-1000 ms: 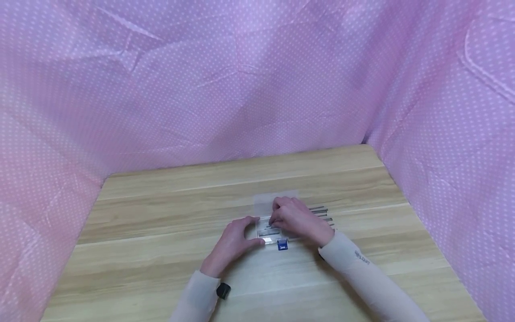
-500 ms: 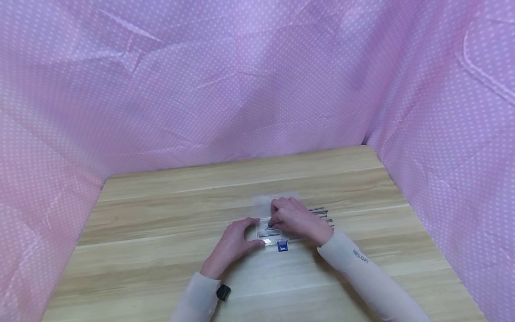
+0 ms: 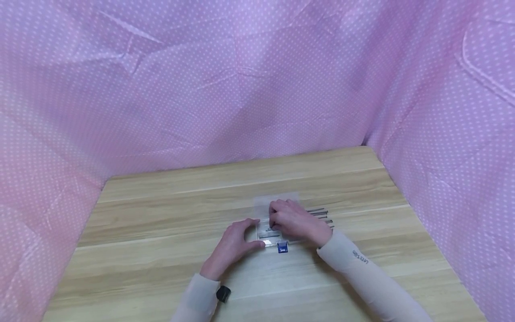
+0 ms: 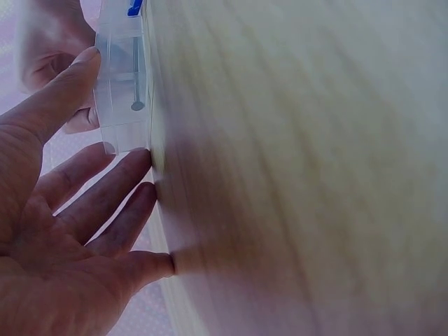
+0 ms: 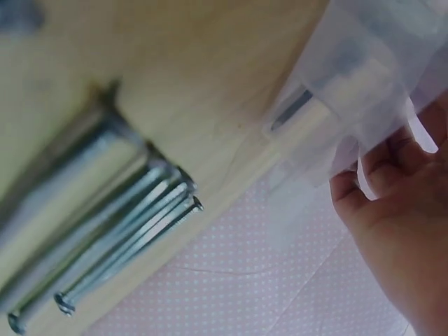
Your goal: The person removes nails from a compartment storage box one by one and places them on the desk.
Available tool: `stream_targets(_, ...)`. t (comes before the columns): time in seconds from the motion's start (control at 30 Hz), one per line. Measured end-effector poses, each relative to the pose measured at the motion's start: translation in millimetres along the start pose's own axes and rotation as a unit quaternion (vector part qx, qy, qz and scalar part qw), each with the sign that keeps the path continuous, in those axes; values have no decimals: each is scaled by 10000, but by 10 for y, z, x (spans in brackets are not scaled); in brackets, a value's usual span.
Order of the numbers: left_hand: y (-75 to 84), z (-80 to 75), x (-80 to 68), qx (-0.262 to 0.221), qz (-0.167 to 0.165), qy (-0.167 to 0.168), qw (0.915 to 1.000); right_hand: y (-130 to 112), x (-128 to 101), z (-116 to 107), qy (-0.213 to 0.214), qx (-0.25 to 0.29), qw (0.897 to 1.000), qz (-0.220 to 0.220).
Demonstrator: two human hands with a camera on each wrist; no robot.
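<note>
A clear plastic box (image 3: 261,224) stands on the table with its lid (image 3: 262,203) folded back. My left hand (image 3: 231,243) grips the left end, thumb at the near corner and forefinger at the far one; its other fingers reach down to the tabletop in the left wrist view. A nail (image 4: 136,73) shows through the box wall, its flat head toward the left hand. Over the box, my right hand (image 3: 295,221) has curled fingers and pinches a thin dark nail (image 3: 270,229) at its fingertips. The right wrist view hides those fingertips behind the box.
Several loose nails (image 5: 105,238) lie side by side on the wooden table (image 3: 169,232), right of the box. A blue latch (image 3: 283,247) sticks out from the box's near side. Pink dotted cloth (image 3: 241,98) hangs behind the table and along its sides.
My right hand has shifted slightly left and nearer over the box, its fingertips lower around the nail. The left hand keeps its grip on the box.
</note>
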State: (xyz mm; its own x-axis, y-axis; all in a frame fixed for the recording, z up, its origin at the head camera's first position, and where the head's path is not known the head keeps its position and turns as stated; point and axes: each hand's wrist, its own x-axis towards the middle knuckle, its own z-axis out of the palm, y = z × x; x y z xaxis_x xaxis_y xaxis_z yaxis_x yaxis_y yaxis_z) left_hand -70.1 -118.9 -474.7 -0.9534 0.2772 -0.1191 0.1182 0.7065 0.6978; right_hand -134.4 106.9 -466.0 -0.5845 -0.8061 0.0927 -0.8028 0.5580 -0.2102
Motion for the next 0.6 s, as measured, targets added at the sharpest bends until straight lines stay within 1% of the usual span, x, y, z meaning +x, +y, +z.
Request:
stream_targets(0.27,-13,-2,-6,24,-14,-61,10000,-24,-4,-3,-165,-110,9998,9)
stream_targets(0.6,17,-7,12,33,-131,-108,9999,11,15,-61,-62,-627,9973,-366)
